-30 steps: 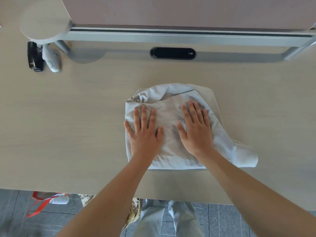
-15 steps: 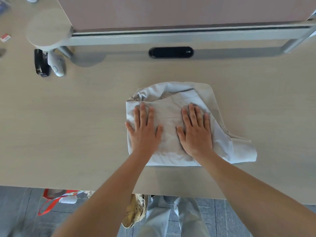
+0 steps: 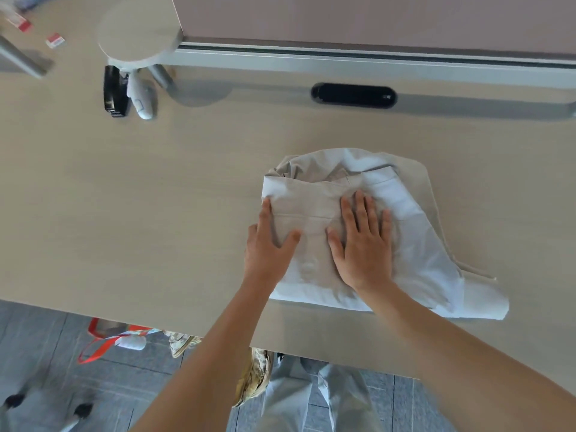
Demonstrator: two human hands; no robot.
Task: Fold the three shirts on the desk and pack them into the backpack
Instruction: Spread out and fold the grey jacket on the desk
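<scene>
One pale grey shirt (image 3: 414, 244) lies folded into a rough rectangle on the light wood desk (image 3: 140, 213), with a sleeve end sticking out at its lower right. My right hand (image 3: 364, 244) rests flat on the middle of the shirt with its fingers spread. At the shirt's left edge, my left hand (image 3: 268, 247) has its thumb on top of the cloth and most fingers hidden under the fold. No other shirt lies on the desk in this view. I cannot make out a backpack for certain.
A black stapler-like object (image 3: 114, 92) and a white device (image 3: 141, 99) lie at the back left under a round shelf (image 3: 138, 32). A black oval cable port (image 3: 353, 95) sits below the partition (image 3: 374, 17). Below the desk edge are a red-strapped item (image 3: 103, 341) and a tan patterned item (image 3: 254, 375).
My left hand slid from flat on the shirt to its left edge, its fingers now tucked under the fold. The right hand stays pressed flat. The view shifted left.
</scene>
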